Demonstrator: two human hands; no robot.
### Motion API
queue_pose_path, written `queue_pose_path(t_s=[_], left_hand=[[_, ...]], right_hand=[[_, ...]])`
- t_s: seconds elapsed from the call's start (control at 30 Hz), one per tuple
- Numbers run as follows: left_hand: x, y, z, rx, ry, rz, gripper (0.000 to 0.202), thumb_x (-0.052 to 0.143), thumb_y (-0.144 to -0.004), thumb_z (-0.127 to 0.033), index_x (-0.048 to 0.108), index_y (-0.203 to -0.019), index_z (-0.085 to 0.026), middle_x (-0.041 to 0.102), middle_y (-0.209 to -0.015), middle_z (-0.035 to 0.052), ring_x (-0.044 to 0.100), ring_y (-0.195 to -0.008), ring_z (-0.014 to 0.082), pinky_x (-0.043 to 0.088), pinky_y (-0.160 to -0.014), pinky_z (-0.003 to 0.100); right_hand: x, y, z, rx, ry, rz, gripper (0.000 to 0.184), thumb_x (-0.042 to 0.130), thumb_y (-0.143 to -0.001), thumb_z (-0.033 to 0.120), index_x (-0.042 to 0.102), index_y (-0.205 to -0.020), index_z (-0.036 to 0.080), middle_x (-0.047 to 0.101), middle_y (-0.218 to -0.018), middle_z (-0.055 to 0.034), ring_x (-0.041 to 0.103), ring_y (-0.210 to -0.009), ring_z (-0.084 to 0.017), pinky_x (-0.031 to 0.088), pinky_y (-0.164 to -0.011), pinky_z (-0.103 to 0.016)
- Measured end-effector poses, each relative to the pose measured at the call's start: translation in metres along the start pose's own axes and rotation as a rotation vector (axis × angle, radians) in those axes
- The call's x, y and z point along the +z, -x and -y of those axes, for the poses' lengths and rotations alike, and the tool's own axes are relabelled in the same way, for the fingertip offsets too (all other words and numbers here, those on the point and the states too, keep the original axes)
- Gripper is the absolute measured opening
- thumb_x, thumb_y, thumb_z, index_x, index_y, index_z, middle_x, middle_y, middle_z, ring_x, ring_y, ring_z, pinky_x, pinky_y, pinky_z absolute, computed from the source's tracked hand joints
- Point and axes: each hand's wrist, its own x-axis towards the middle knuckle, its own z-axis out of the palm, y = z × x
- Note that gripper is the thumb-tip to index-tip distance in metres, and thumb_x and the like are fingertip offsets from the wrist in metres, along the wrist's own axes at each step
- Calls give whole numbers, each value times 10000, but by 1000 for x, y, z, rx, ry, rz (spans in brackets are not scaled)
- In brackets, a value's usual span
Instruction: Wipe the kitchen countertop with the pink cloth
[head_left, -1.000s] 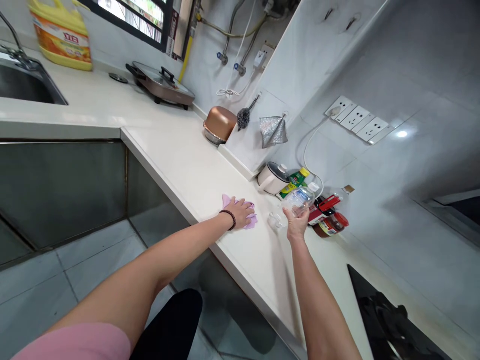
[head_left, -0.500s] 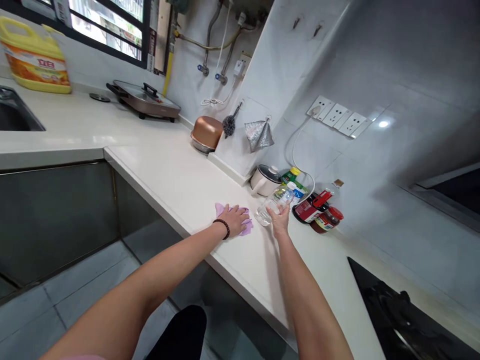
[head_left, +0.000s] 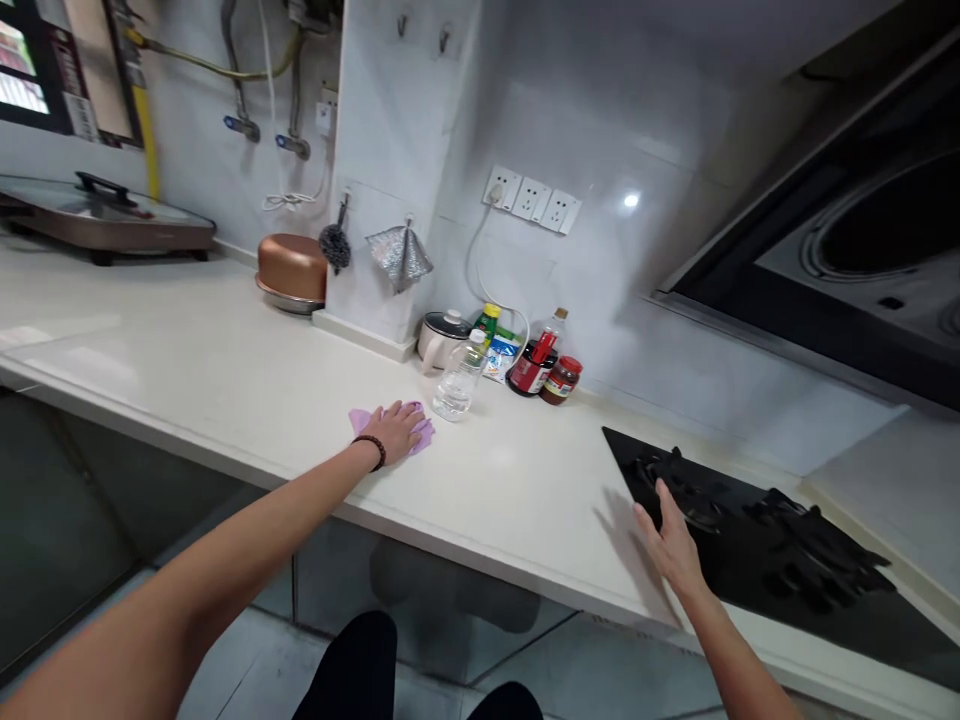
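My left hand (head_left: pixel 396 430) lies flat with fingers spread on a pink cloth (head_left: pixel 417 432) on the white counter (head_left: pixel 225 385). A clear plastic bottle (head_left: pixel 459 378) stands upright on the counter just right of the cloth, free of both hands. My right hand (head_left: pixel 670 545) is open, fingers stretched out, resting at the left edge of the black gas hob (head_left: pixel 757 545) and holding nothing.
Against the tiled wall stand a small white rice cooker (head_left: pixel 441 337), a green-capped bottle (head_left: pixel 487 324), a dark sauce bottle (head_left: pixel 534 365) and a red-lidded jar (head_left: pixel 562 380). A copper pot (head_left: pixel 291 272) and an electric griddle (head_left: pixel 105 215) sit further left. A range hood (head_left: pixel 847 250) hangs at the right.
My right hand set the bottle upright on the counter, let go and moved right to the hob's edge. My left hand stays on the cloth. The view swung right.
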Motion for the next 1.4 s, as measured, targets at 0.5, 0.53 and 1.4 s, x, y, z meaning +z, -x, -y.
queue_pose_path(t_s=[0.5,0.53,1.4], left_hand=[[56,-29,-276,785,160,245,579,382,-993,-544,431,-1550,-390,281,-1724,1,167,-1595,349,139,-1220,707],[60,-41,-284,786,166,240,578,379,-993,-548,432,-1549,-398,287,-1721,-3,164,-1596,347,126,-1220,711],[71,-243,-250,106,-5,-6,593,330,-1010,-380,387,-1583,-237,351,-1668,175,337,-1503,341,295,-1166,610]], right_hand=[[8,53,-55,-39,61,-85,721,388,-978,686,525,-1483,190,521,-1536,-133,374,-1500,-331,292,-1253,-569],[8,54,-57,-35,58,-104,714,391,-977,683,544,-1464,183,536,-1520,-136,391,-1488,-331,301,-1250,-565],[11,64,-65,58,-70,-231,481,604,-856,686,739,-1197,375,648,-1388,-51,552,-1338,-402,606,-937,-580]])
